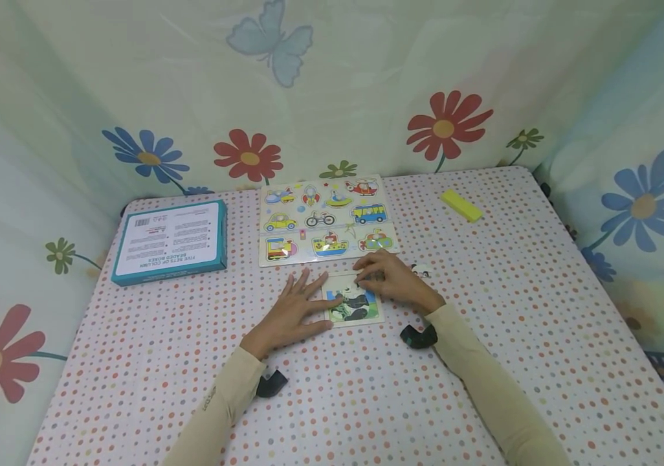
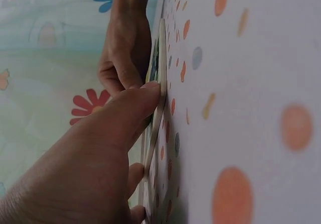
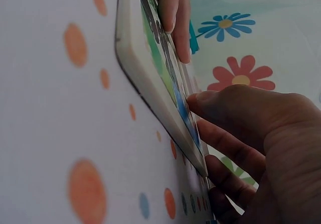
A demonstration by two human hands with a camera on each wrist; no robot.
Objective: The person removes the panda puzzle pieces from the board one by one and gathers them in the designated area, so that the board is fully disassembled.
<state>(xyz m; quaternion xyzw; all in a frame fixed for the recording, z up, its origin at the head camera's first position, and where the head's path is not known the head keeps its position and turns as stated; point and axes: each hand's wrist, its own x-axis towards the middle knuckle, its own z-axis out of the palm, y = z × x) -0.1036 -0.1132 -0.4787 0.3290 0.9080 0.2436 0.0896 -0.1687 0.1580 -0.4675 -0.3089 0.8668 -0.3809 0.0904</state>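
Observation:
A small panda jigsaw puzzle (image 1: 361, 310) in a pale frame lies flat on the dotted table. My left hand (image 1: 292, 314) is spread over its left side. One finger reaches onto the picture, and the thumb (image 2: 143, 96) rests at the frame's near edge. At the upper right corner, my right hand (image 1: 390, 278) has its thumb tip (image 3: 200, 99) on the blue part of the picture and its bent fingers beside the far edge. No piece shows between them. A loose piece with a panda face (image 1: 421, 270) lies beyond the right wrist, partly covered.
Behind the puzzle lies a vehicle picture board (image 1: 309, 236). A teal-edged box (image 1: 170, 243) sits at the left, and a yellow block (image 1: 461, 206) at the back right. A flowered curtain (image 1: 338, 97) encloses the table. Black straps (image 1: 418, 336) are on both wrists.

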